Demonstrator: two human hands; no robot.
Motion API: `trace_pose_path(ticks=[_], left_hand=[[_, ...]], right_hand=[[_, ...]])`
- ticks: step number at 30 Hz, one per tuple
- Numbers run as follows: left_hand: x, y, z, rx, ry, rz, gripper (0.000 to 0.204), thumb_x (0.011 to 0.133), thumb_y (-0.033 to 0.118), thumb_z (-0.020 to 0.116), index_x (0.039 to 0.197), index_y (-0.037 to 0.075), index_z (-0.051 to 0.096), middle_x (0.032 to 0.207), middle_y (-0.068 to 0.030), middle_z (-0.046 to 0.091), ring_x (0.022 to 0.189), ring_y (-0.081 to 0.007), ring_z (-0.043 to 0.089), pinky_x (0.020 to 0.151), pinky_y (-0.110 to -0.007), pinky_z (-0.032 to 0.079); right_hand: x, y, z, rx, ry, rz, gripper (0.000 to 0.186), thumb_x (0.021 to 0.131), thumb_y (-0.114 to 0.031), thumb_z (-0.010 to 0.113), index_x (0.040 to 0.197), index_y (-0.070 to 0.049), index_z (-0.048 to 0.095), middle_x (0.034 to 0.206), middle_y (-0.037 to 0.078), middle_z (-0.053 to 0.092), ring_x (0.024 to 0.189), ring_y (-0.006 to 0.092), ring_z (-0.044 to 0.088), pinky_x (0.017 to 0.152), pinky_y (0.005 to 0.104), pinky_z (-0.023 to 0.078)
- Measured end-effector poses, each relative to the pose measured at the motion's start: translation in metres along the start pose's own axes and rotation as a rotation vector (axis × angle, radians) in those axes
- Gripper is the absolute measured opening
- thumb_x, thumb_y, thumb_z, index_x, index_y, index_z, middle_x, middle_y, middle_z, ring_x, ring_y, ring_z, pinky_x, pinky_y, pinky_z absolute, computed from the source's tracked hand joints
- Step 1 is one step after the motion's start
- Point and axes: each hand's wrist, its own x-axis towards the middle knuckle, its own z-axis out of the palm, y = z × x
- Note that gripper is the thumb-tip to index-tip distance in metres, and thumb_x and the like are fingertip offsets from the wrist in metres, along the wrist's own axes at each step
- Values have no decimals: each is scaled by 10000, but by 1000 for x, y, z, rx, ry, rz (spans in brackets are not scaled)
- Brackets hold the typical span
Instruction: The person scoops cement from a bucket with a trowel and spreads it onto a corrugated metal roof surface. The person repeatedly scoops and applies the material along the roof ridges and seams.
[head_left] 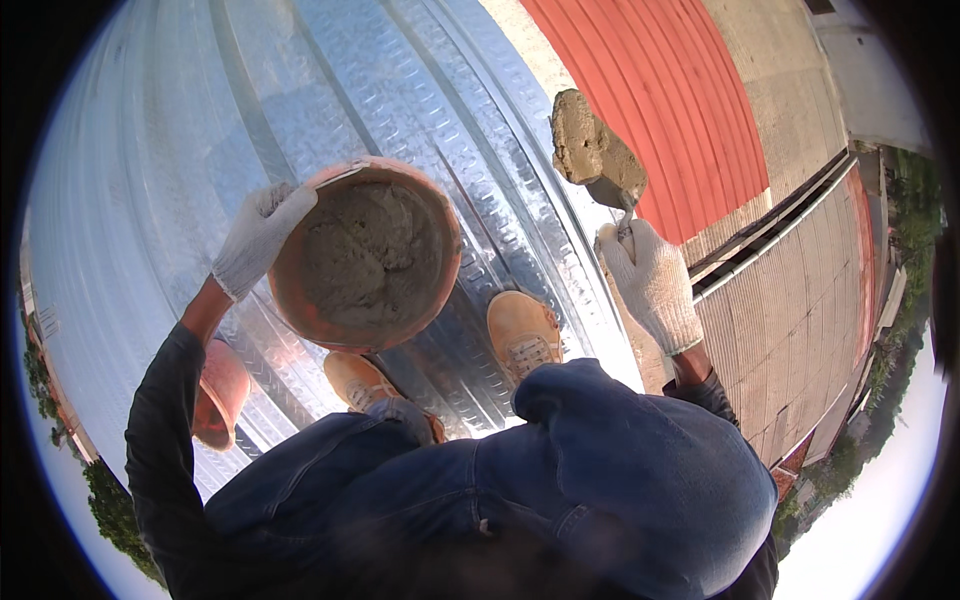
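My left hand [262, 240], in a white knit glove, grips the rim of a round reddish bucket [285, 285] that holds grey wet mortar [368, 250]. My gloved right hand [648, 282] is closed on the handle of a trowel [612, 195], whose blade carries a thick lump of mortar [585, 140] to the upper right of the bucket. My tan shoes [522, 330] stand on ribbed silver metal roofing [180, 130], just below the bucket.
A second pinkish bucket [218, 395] sits at lower left, behind my left forearm. The silver roofing has an edge running down the right of my feet, beside red corrugated sheeting [680, 110] and weathered roofs [770, 300]. Trees [115, 510] show at the rim of the view.
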Motion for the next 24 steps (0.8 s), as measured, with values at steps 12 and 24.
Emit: trace_pose_path(ticks=[12,24], left_hand=[[-38,15,36,-133,144,-155,584,1071,591,728,1105,14,806,889,-6,702,856,-112,659,784,-318,551],[-69,21,60,-59,201,-32,609,1065,596,703,1003,-2,802,740,-34,655,692,-122,615,654,-363,539]], right_hand=[[57,-12,-19,346,-129,-98,351,1120,-268,652,1273,46,687,997,194,729,865,254,729,827,380,593],[17,-138,53,-332,-592,-617,341,1109,-349,661,1080,-12,697,880,198,752,825,390,783,765,510,621]])
